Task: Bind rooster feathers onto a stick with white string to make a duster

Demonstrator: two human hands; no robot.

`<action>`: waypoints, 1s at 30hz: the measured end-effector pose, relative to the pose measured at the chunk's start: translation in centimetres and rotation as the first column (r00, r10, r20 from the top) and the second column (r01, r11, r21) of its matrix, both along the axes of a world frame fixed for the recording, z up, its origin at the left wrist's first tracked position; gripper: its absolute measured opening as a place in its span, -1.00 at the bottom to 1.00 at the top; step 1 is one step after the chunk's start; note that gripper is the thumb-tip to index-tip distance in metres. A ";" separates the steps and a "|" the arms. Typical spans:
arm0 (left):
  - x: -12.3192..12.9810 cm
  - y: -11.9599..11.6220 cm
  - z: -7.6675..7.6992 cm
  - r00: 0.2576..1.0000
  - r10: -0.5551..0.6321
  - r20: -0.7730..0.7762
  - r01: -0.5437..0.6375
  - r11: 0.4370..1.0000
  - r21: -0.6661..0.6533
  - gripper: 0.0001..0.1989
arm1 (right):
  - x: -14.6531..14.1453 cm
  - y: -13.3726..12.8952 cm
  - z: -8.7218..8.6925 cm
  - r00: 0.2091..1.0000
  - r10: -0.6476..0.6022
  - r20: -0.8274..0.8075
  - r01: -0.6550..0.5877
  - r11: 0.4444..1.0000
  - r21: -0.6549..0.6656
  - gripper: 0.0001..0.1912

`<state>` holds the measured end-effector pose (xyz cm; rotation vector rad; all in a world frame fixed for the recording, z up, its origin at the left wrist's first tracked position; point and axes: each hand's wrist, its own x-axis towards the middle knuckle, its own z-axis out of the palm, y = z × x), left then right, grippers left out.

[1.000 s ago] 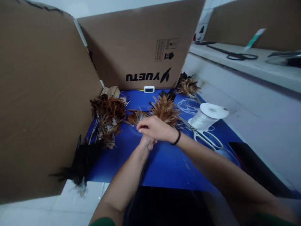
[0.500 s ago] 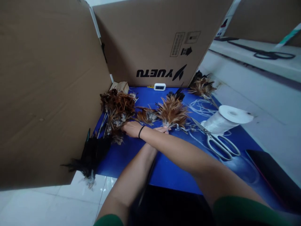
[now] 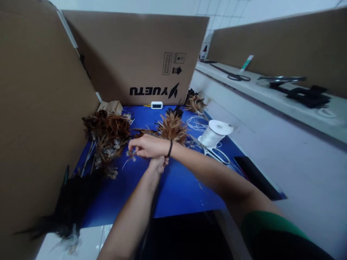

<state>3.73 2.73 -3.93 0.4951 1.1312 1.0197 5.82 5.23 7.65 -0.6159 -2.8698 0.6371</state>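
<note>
My right hand (image 3: 146, 145), with a black band at its wrist, crosses over my left forearm. Its fingers are pinched on a small pale feather (image 3: 131, 155) that hangs from the fingertips. Below that wrist, my left hand (image 3: 158, 164) is closed around the thin dark stick of a feather duster; its brown and black feather head (image 3: 173, 127) fans out beyond my right wrist. The duster's tied base is hidden behind my right arm. Left of my hands lies a large heap of brown feathers (image 3: 108, 126), and a few loose feathers (image 3: 145, 132) sit just behind my right hand.
White scissors (image 3: 217, 154) and a spool of clear ribbon (image 3: 214, 135) stand at the right. Black feathers (image 3: 76, 202) hang over the left edge. Cardboard walls (image 3: 130, 54) close off the back and left. A dark phone-like slab (image 3: 257, 177) lies at the right edge.
My right hand has come away from the feather heap toward the right, with a small feather in its fingers. The camera has turned right, so the scene sits farther left.
</note>
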 end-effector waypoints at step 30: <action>1.3 -1.4 0.2 0.917 0.063 -0.394 0.070 0.947 0.315 -0.60 | 8.1 1.6 1.6 0.816 -0.377 0.438 0.256 0.915 0.310 -0.79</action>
